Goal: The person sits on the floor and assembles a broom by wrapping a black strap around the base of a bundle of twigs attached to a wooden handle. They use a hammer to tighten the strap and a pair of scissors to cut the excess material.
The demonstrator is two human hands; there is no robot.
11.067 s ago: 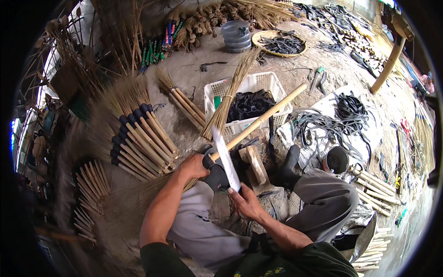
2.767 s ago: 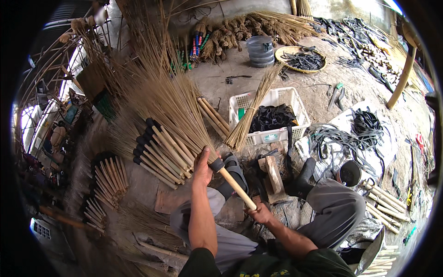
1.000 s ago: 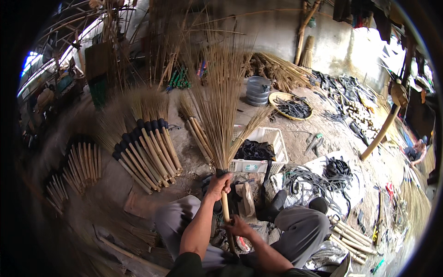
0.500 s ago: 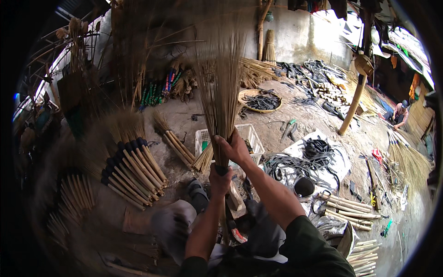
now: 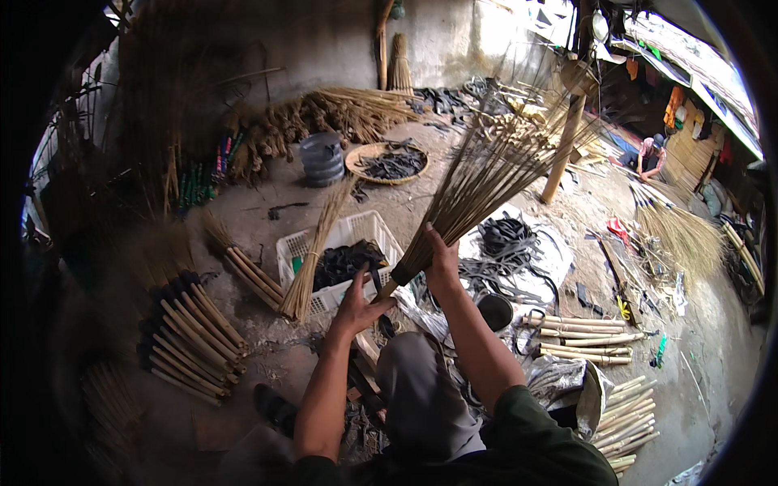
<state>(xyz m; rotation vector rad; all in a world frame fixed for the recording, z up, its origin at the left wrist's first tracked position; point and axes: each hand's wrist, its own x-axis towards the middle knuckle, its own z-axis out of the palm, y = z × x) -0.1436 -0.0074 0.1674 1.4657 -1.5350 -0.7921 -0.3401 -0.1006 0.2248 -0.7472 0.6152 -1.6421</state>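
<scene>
A stick broom point(image 5: 478, 174) slants up to the right, its brown bristles fanned out and its base wrapped in a black band. My right hand point(image 5: 442, 263) is closed round the bristles just above the band. My left hand point(image 5: 355, 306) is open, thumb and fingers apart, beside the short pale handle end point(image 5: 386, 290); whether it touches the handle I cannot tell. A black strip point(image 5: 377, 282) hangs by its fingers. Just beyond stands a white plastic crate point(image 5: 294, 245) holding black strips, with a tied bundle of bristles point(image 5: 318, 251) leaning on its left side.
Finished brooms point(image 5: 203, 324) lie in rows at the left. A round basket point(image 5: 356, 168) of black strips and a clear blue tub point(image 5: 322, 159) are farther back. Coiled strips point(image 5: 506, 239), a dark pot point(image 5: 496, 311) and bamboo handles point(image 5: 583, 338) lie right. Another person point(image 5: 648, 158) sits far right.
The broom has swung from upright to a rightward slant. My left hand has let go of its base and opened. My view has turned right, and the tub now shows.
</scene>
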